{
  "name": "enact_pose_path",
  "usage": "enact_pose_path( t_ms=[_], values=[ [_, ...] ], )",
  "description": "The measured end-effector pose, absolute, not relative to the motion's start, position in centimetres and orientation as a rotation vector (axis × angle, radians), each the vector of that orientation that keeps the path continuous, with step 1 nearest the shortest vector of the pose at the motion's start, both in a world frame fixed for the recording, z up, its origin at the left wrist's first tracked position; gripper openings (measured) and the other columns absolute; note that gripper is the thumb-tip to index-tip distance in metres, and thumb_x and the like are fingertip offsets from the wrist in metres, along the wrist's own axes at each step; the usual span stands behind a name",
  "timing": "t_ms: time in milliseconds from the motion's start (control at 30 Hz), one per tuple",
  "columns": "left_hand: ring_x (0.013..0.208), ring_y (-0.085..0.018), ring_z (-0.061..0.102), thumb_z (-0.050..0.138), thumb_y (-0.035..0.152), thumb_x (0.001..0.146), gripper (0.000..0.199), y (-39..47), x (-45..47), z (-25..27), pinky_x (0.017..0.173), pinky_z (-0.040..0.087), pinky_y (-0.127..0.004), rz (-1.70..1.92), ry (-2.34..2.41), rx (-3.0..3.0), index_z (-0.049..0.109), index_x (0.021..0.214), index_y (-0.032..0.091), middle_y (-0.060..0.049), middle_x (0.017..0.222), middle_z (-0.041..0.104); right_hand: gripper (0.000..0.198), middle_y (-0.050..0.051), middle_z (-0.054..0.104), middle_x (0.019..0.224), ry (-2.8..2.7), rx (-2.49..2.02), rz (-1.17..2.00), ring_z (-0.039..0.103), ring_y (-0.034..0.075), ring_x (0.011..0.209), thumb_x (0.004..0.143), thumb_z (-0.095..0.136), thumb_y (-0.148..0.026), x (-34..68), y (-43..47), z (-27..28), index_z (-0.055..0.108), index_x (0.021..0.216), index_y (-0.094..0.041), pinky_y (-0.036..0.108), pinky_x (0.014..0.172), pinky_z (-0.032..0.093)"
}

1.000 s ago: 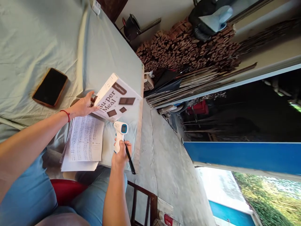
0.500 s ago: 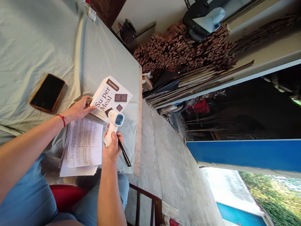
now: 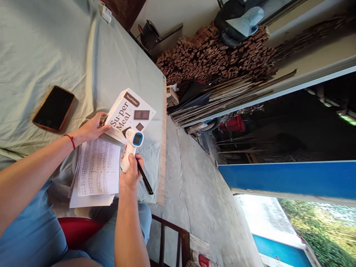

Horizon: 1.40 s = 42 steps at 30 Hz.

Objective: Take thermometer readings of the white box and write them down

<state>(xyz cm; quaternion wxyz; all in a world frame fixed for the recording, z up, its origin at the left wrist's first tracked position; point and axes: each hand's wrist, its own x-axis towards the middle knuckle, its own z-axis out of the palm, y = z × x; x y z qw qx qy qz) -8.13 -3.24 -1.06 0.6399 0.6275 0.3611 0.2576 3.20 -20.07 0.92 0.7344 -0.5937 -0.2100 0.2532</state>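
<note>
My left hand grips the lower left corner of a white box printed "NutriMotion Su-per Meal", thumb over its front. My right hand is wrapped round the handle of a white infrared thermometer with a blue-rimmed screen facing me. The thermometer's head overlaps the box's lower front; whether they touch I cannot tell. A black pen also sticks out from my right hand, pointing down to the right. Below my left hand lies a stack of papers with rows of writing. A phone in a brown case lies left of my left hand.
A pale cloth covers the table, whose right edge runs beside the box. A small white box sits at the far side. Beyond are stacked wood pieces, a concrete floor and a dark wooden chair.
The whole view has shifted slightly, so things appear a little farther left. Both hands keep their holds on the box, thermometer and pen.
</note>
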Motion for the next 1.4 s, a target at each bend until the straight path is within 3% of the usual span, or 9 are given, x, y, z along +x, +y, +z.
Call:
enact_pose_path(
  t_ms=[200, 300, 433, 600, 733, 867, 967, 1067, 1400],
  values=[
    [0.065, -0.010, 0.057, 0.061, 0.031, 0.100, 0.054, -3.6, -7.9, -1.5, 0.056, 0.049, -0.026, 0.634, 0.794, 1.463, 0.037, 0.147, 0.021, -0.007, 0.108, 0.064, 0.037, -0.003, 0.067, 0.083, -0.604, -1.482, 0.408, 0.063, 0.016, 0.074, 0.085, 0.070, -0.051, 4.4, -21.5, -0.5, 0.044, 0.091, -0.025, 0.031, 0.069, 0.050],
    [0.089, -0.016, 0.067, 0.064, 0.025, 0.095, 0.062, -3.8, -7.9, -1.4, 0.078, 0.058, -0.033, 0.721, 0.837, 1.641, 0.036, 0.149, 0.016, -0.014, 0.129, 0.064, 0.041, -0.002, 0.065, 0.083, -0.635, -1.659, 0.135, 0.064, 0.017, 0.076, 0.081, 0.074, -0.055, 6.4, -23.4, -2.0, 0.048, 0.092, -0.025, 0.032, 0.072, 0.052],
    [0.118, -0.027, 0.065, 0.065, 0.022, 0.091, 0.059, -4.2, -8.0, -0.6, 0.101, 0.053, -0.045, 0.669, 1.001, 1.977, 0.045, 0.146, 0.015, -0.019, 0.143, 0.061, 0.043, 0.012, 0.074, 0.115, -0.783, -1.904, -0.080, 0.070, 0.027, 0.104, 0.075, 0.075, -0.055, 10.1, -26.1, -4.2, 0.051, 0.091, -0.024, 0.042, 0.089, 0.055],
    [0.099, -0.027, 0.069, 0.063, 0.032, 0.095, 0.025, -5.2, -8.2, 1.2, 0.083, 0.052, -0.039, 0.408, 1.228, 2.084, 0.064, 0.114, 0.016, -0.012, 0.110, 0.072, 0.039, 0.019, 0.072, 0.123, -0.965, -2.102, -0.234, 0.066, 0.033, 0.121, 0.088, 0.058, -0.057, 11.7, -27.9, -4.5, 0.063, 0.100, -0.021, 0.055, 0.106, 0.049],
    [0.092, -0.028, 0.070, 0.061, 0.034, 0.097, 0.019, -7.2, -8.4, 2.4, 0.074, 0.048, -0.036, 0.171, 1.189, 2.235, 0.068, 0.100, 0.016, -0.009, 0.091, 0.071, 0.043, 0.013, 0.072, 0.102, -0.966, -1.955, -0.142, 0.069, 0.024, 0.092, 0.098, 0.045, -0.049, 8.8, -28.2, -3.7, 0.072, 0.109, -0.018, 0.042, 0.088, 0.055],
    [0.098, -0.029, 0.071, 0.062, 0.033, 0.098, 0.028, -10.0, -8.7, 2.5, 0.079, 0.051, -0.037, -0.045, 0.886, 2.396, 0.065, 0.117, 0.013, -0.011, 0.106, 0.073, 0.029, 0.001, 0.064, 0.074, -0.868, -1.782, 0.306, 0.061, 0.016, 0.066, 0.086, 0.060, -0.044, 6.0, -27.7, -4.3, 0.070, 0.092, -0.018, 0.031, 0.065, 0.051],
    [0.106, -0.032, 0.070, 0.064, 0.034, 0.097, 0.035, -11.3, -8.9, 2.0, 0.083, 0.053, -0.040, -0.116, 0.778, 2.468, 0.063, 0.125, 0.013, -0.016, 0.123, 0.068, 0.023, -0.002, 0.060, 0.066, -0.840, -1.811, 0.342, 0.051, 0.012, 0.055, 0.078, 0.064, -0.042, 5.3, -27.2, -4.9, 0.065, 0.078, -0.019, 0.026, 0.055, 0.042],
    [0.113, -0.036, 0.068, 0.066, 0.032, 0.095, 0.039, -11.7, -9.0, 1.6, 0.085, 0.055, -0.042, -0.129, 0.775, 2.472, 0.062, 0.130, 0.013, -0.018, 0.129, 0.064, 0.027, -0.003, 0.058, 0.062, -0.866, -1.870, 0.329, 0.046, 0.011, 0.051, 0.078, 0.064, -0.046, 5.0, -26.8, -5.1, 0.065, 0.076, -0.019, 0.026, 0.052, 0.040],
    [0.115, -0.038, 0.067, 0.067, 0.030, 0.095, 0.039, -11.8, -8.9, 1.5, 0.080, 0.054, -0.042, -0.134, 0.800, 2.477, 0.060, 0.130, 0.013, -0.018, 0.130, 0.064, 0.034, -0.001, 0.064, 0.064, -1.033, -1.862, 0.304, 0.056, 0.014, 0.056, 0.086, 0.064, -0.053, 4.5, -26.8, -5.4, 0.069, 0.078, -0.020, 0.027, 0.058, 0.049]
  ],
)
